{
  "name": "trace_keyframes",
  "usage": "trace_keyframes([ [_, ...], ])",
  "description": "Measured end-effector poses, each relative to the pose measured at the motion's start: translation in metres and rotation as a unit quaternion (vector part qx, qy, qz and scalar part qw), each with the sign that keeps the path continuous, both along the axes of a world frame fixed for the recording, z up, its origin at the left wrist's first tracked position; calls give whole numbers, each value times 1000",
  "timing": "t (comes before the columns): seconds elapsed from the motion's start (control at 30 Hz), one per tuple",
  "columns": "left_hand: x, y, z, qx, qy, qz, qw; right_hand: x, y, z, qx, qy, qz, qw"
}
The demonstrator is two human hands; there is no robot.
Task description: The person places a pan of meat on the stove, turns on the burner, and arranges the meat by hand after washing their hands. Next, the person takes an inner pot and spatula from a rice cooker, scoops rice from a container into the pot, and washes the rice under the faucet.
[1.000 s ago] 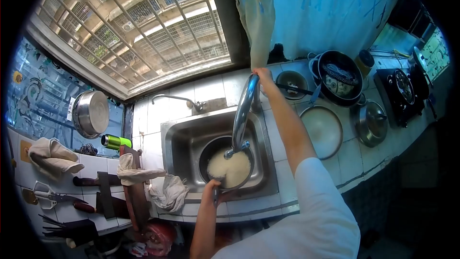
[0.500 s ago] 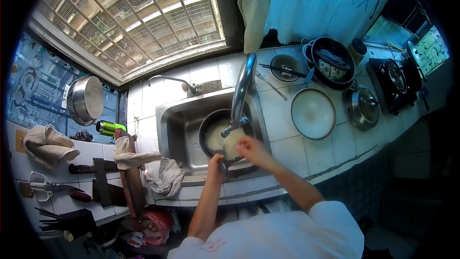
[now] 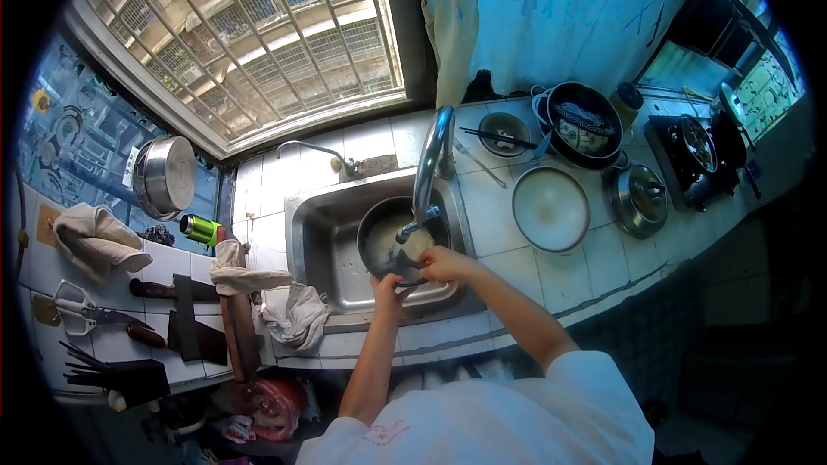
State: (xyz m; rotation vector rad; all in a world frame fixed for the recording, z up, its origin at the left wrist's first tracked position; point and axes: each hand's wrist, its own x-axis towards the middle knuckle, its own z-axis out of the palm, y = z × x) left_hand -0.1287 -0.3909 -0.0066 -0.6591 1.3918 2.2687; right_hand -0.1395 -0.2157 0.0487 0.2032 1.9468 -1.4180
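A dark pot [image 3: 369,235] sits in the sink under the faucet, with whitish, rice-like grains and cloudy water [image 3: 417,247] in it. My left hand [image 3: 388,287] is closed on its near rim, thumb on top. At the near right side of the pot, my right hand [image 3: 446,266] has its fingers bent over the edge, gripping it. Between the two hands shows a dark, narrow shape. The curved faucet [image 3: 431,168] reaches over the pot, its spout close above the grains.
The steel sink [image 3: 320,288] surrounds the pot. To its right are a round white-topped dish [image 3: 551,208], a bowl with chopsticks [image 3: 504,134], a lidded pot [image 3: 640,200] and a stove [image 3: 689,159]. Leftward lie a grey cloth [image 3: 295,317], knives [image 3: 194,340] and scissors [image 3: 79,308].
My right hand has come out from over the grains to the pot's near right rim. My left hand has shifted slightly from the handle area to the near rim. The view has turned a little.
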Motion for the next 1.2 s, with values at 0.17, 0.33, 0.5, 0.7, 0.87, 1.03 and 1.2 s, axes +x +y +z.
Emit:
trace_keyframes([
  [0.17, -2, -16, 6, -24, -26, 3, 999, -14, -5, 2, 7, -17, 48, 999],
  [0.33, -9, -31, 11, 14, -63, -50, 997, 2, -6, 23, 242, 253, 108, 931],
  [0.5, -12, -36, 13, 42, -147, -102, 983, 4, -17, 66, 418, 232, 125, 869],
  [0.7, -17, -33, 24, 47, -153, -148, 976, -16, -32, 14, 414, 282, 163, 850],
  [0.87, -27, -45, 28, 27, -135, -184, 973, 8, -27, 17, 347, 342, 238, 840],
  [1.03, -26, -44, 28, -2, -116, -174, 978, 13, -16, 27, 391, 383, 218, 808],
  [1.2, -26, -41, 31, -23, -89, -145, 985, -2, -14, -6, 454, 370, 150, 796],
])
